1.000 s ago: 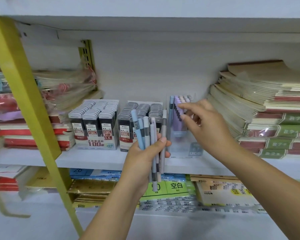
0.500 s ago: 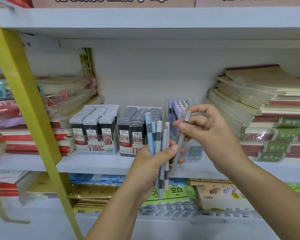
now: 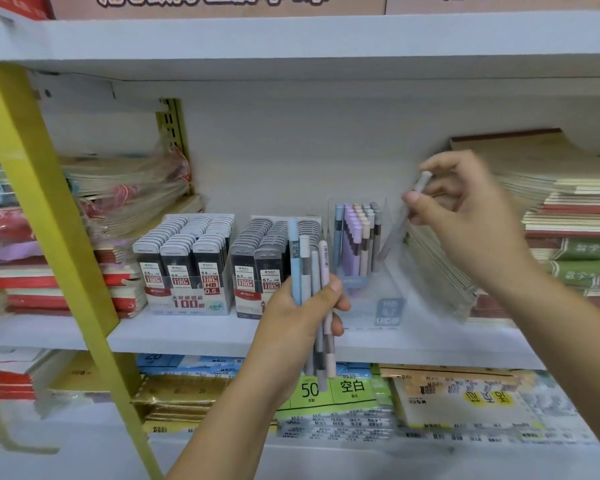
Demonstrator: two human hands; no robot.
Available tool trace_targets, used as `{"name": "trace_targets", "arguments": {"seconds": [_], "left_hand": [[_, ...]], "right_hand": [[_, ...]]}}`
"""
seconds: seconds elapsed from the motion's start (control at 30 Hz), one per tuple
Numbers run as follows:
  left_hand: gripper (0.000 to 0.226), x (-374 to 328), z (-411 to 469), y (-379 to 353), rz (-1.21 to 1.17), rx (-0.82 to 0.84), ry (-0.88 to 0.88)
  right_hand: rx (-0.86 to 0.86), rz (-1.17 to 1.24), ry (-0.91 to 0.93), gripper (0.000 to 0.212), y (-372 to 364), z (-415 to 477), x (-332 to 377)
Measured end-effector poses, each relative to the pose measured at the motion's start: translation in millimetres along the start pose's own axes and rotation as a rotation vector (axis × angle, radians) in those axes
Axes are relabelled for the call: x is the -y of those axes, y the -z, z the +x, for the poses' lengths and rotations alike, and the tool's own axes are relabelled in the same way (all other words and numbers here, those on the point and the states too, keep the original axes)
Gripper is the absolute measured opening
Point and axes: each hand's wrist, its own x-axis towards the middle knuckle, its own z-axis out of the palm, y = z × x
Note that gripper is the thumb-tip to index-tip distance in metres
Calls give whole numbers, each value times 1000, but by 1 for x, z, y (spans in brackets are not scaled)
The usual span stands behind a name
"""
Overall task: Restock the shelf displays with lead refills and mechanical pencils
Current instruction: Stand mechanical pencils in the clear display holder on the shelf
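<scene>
Mechanical pencils (image 3: 303,268) stand bundled in the left hand (image 3: 298,320), fingers curled around them. The right hand (image 3: 471,223) pinches one grey pencil (image 3: 421,180) near the clear display box (image 3: 388,310).

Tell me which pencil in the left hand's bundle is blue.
The leftmost pencil, reaching highest; the others that the left hand grips are grey or pale pink.

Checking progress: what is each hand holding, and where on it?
The left hand grips a bunch of mechanical pencils around their middles; the right hand pinches one grey mechanical pencil near its top end.
</scene>
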Motion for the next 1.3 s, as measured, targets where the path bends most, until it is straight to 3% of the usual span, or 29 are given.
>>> {"name": "trace_targets", "arguments": {"seconds": [0.13,0.6,0.7,0.8,0.9,1.0,1.07,1.2,1.3], "left_hand": [[12,3,2,-3,-26,-9,5],[27,4,5,0,-36,-58,40],[35,1,4,0,-59,-35,59],[40,-3,2,-1,-110,-9,79],[40,-5,1,-3,-118,34,73],[38,-7,2,-9,-113,90,64],[38,-7,2,-11,-117,117,61],[38,-6,0,-11,-190,111,93],[23,-3,-1,-7,-129,10,64]], "right_hand": [[117,-114,-32,36,-17,-3,-21],[142,-319,50,31,-20,2,-35],[114,-518,69,15,-24,3,-40],[92,-664,62,28,-25,-3,-33],[44,-460,96,23,-27,-23,-12],[294,-64,-175,12,-37,-39,7],[383,76,-314,9,-40,-43,11],[263,364,-397,13,-32,-43,13],[272,478,-425,17,-20,-43,17]]}}
